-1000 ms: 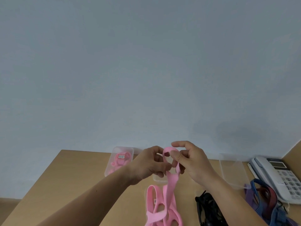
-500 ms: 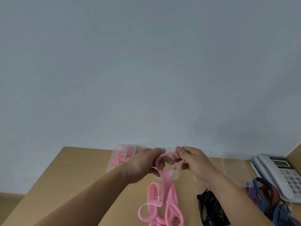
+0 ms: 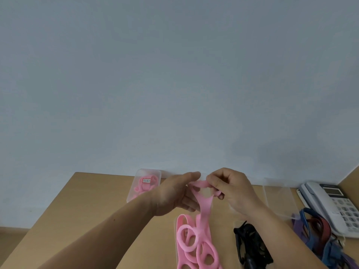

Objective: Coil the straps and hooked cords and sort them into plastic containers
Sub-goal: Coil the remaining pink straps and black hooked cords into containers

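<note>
Soft even light, perhaps slight blur.

Pale blue-grey wall (image 3: 174,74) above a light wooden desk (image 3: 81,210).
The wall is plain and matt, fills most of the view, and is lit softly and evenly, with 1 faint shadow low on the right. The desk's back edge meets the wall. At the right edge 1 wooden panel (image 3: 351,181) of the same tone rises beside the desk. Low on the left, past the desk's edge, lies a darker brown strip (image 3: 9,235), floor or another surface. A white phone (image 3: 334,202) sits at the desk's right end.
</note>
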Demonstrator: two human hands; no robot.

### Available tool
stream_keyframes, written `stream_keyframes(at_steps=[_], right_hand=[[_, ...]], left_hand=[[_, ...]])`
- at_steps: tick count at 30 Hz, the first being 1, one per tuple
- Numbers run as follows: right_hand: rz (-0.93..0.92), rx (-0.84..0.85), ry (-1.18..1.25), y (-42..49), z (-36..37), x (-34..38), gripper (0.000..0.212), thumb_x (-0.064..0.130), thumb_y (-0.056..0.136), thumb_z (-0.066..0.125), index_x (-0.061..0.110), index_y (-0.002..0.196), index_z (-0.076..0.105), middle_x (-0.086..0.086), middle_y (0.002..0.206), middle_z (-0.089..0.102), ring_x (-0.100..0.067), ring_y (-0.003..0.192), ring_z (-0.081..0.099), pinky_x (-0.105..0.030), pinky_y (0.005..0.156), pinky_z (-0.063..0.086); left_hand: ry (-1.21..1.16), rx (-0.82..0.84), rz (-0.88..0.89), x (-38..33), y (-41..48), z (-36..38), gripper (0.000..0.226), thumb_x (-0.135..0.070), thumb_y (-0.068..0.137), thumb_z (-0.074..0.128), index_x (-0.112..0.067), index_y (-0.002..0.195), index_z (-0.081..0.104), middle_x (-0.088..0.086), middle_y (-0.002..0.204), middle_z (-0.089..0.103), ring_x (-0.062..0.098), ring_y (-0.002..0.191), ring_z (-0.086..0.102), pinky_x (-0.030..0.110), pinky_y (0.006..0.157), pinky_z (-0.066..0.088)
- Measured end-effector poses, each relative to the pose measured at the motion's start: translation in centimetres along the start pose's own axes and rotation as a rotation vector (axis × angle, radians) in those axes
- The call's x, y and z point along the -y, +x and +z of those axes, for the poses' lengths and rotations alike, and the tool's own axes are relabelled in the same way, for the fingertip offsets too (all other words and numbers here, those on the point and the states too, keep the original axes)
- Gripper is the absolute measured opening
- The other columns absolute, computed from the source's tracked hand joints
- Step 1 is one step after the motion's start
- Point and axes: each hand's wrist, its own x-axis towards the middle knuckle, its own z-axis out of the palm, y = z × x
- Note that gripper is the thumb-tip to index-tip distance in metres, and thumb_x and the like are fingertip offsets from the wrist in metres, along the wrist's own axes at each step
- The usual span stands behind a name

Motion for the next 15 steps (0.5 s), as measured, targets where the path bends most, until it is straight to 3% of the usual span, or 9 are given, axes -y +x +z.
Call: stream_keyframes(at_steps=[4, 7, 10, 13, 15], right_hand=[[-0.118, -0.04, -0.124, -0.16, 0.09, -0.15, 0.015, 0.014, 0.079, 0.08, 0.025, 0.076, 0.071, 0.008, 0.066, 0.066, -0.007, 0.063, 0.063, -0.017, 0.06, 0.05], [-0.163, -0.076, -0.146, -0.15, 0.42, -0.26, 0.019, 0.012, 0.077, 0.082, 0.027, 0.076, 0.07, 0.009, 0.061, 0.063, -0.008, 0.06, 0.062, -0.018, 0.061, 0.051], [-0.212, -0.075, -0.199, -0.26, 0.46, -0.35, 0.024, 0.01, 0.077, 0.081, 0.029, 0.075, 0.068, 0.014, 0.06, 0.06, -0.005, 0.058, 0.056, -0.019, 0.06, 0.049], [-0.218, -0.061, -0.215, -0.47, 0.31, -0.28, 0.022, 0.013, 0.076, 0.082, 0.03, 0.074, 0.068, 0.006, 0.064, 0.063, -0.006, 0.058, 0.055, -0.021, 0.057, 0.047], [-0.202, -0.024, -0.149, -0.6, 0.14, -0.05, 0.015, 0.018, 0.075, 0.082, 0.027, 0.077, 0.069, -0.003, 0.069, 0.068, -0.017, 0.061, 0.061, -0.028, 0.06, 0.049]], left_hand=[[-0.101, -0.06, 0.076, 0.04, 0.12, -0.19, 0.016, -0.018, 0.093, 0.059, -0.005, 0.1, 0.053, 0.022, 0.096, 0.07, 0.037, 0.081, 0.069, 0.05, 0.082, 0.057], [-0.116, 0.013, 0.08, 0.1, 0.05, 0.01, 0.023, -0.024, 0.09, 0.064, -0.005, 0.102, 0.06, 0.022, 0.099, 0.071, 0.035, 0.086, 0.071, 0.043, 0.079, 0.058], [-0.125, 0.051, 0.119, 0.15, 0.05, 0.15, 0.015, -0.022, 0.09, 0.066, -0.01, 0.094, 0.075, 0.02, 0.098, 0.072, 0.03, 0.087, 0.071, 0.041, 0.083, 0.058], [-0.157, 0.087, 0.145, 0.28, -0.06, 0.01, 0.015, -0.012, 0.09, 0.066, -0.008, 0.1, 0.076, 0.019, 0.1, 0.072, 0.026, 0.088, 0.071, 0.037, 0.081, 0.057], [-0.162, 0.103, 0.17, 0.39, -0.06, 0.01, 0.015, -0.009, 0.09, 0.066, -0.007, 0.102, 0.075, 0.019, 0.101, 0.072, 0.027, 0.09, 0.071, 0.035, 0.081, 0.057]])
